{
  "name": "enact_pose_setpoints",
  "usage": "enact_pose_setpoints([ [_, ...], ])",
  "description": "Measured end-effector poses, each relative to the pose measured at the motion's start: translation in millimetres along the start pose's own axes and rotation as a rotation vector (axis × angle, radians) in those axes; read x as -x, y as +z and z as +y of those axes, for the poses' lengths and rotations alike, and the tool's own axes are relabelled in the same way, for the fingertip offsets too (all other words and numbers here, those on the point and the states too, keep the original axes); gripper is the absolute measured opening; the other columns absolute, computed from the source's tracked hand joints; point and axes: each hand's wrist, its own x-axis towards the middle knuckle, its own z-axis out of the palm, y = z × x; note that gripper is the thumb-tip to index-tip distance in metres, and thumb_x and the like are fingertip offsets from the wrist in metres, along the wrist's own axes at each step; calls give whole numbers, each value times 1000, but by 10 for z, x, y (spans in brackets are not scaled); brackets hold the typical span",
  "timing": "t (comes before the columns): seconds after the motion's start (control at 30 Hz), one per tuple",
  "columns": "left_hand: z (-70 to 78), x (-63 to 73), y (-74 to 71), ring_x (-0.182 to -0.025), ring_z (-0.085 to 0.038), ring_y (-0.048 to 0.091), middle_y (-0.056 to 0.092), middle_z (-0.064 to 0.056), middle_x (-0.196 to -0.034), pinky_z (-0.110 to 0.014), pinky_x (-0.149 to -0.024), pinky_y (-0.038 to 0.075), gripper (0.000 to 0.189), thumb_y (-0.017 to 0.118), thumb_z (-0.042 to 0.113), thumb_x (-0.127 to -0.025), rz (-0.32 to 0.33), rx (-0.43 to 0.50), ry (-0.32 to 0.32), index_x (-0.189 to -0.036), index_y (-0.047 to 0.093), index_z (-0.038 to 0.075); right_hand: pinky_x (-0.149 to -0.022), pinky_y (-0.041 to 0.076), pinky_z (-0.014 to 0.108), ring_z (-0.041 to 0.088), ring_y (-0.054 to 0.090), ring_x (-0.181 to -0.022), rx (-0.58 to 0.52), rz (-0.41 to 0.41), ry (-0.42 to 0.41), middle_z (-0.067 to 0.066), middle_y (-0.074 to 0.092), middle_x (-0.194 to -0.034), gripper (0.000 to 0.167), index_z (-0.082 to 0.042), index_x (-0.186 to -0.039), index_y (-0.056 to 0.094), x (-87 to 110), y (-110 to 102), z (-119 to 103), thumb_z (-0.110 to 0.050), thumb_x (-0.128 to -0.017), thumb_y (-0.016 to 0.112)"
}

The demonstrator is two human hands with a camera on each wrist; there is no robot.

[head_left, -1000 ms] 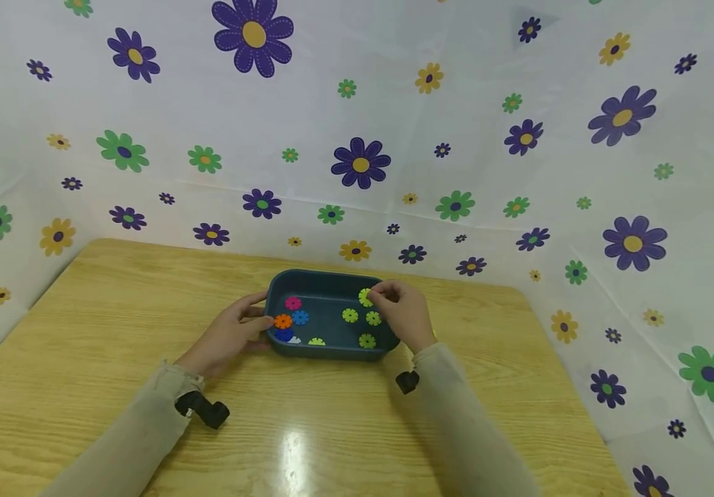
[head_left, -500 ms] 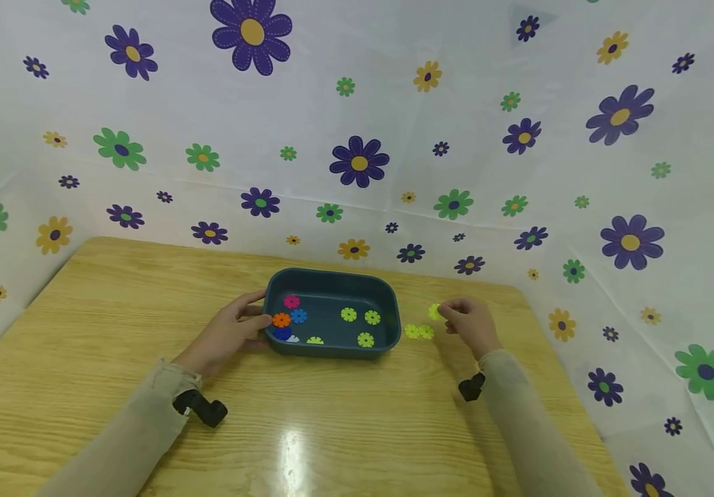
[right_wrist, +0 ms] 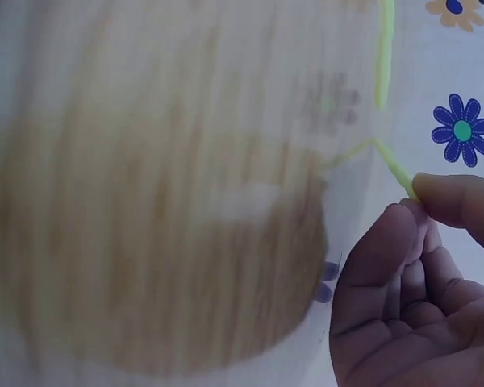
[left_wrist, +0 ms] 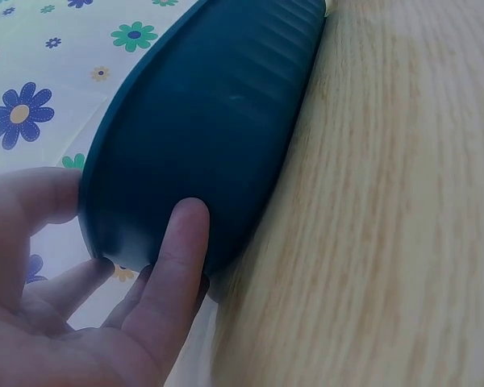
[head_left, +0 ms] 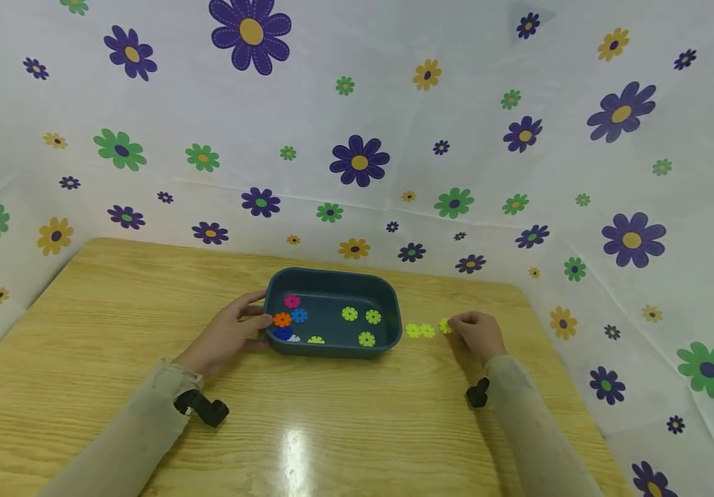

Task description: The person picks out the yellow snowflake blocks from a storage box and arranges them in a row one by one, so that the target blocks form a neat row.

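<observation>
At the left end of a dark teal plastic bin (head_left: 332, 351), my left hand (head_left: 227, 335) holds the end wall. In the left wrist view its thumb and fingers (left_wrist: 189, 234) touch that wall. To the right of the bin, my right hand (head_left: 479, 335) pinches a yellow-green notched snowflake disc (head_left: 445, 326) between thumb and forefinger. The right wrist view shows this disc (right_wrist: 398, 171) edge-on and tilted, its lower edge at or close to the tabletop. Two matching discs (head_left: 420, 331) lie side by side on the table, between the bin and the held disc.
Inside the bin are several more yellow-green discs (head_left: 366, 339), plus a pink disc (head_left: 292, 301), an orange disc (head_left: 282, 319), blue discs (head_left: 299, 315) and a white one (head_left: 293, 339). Flower-printed sheeting (head_left: 307, 117) stands behind and beside the wooden table (head_left: 344, 414).
My right hand has carried the pinched yellow-green disc out of the bin to the right, then lowered it beside the two discs on the table. The left hand has stayed at the bin.
</observation>
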Motion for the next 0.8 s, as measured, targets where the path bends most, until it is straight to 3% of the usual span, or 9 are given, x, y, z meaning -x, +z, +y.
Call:
enact_pose_setpoints([
  [0.23,11,1,5,-116,-36,61,38,-29,-151,-45,-93,61,66,59,15,-107,-1,5,-4,-164,26,13,-68,54,26,16,63,-80,50,-44,10,7,71,-96,28,1,-111,73,-2,16,-4,-24,-100,68],
  [0.5,-2,-5,1,-118,-37,60,38,-29,-150,-45,-93,61,67,60,15,-106,2,15,-13,-164,27,14,-67,52,27,17,62,-81,134,-67,-15,9,72,-99,23,0,-104,74,-12,45,12,-21,-99,68],
  [0.8,-11,-9,-4,-115,-36,61,39,-29,-149,-45,-93,61,67,60,15,-106,-2,15,-6,-164,27,14,-69,53,28,19,63,-82,138,-81,-27,10,72,-100,21,-2,-104,74,-25,43,35,-21,-98,68],
])
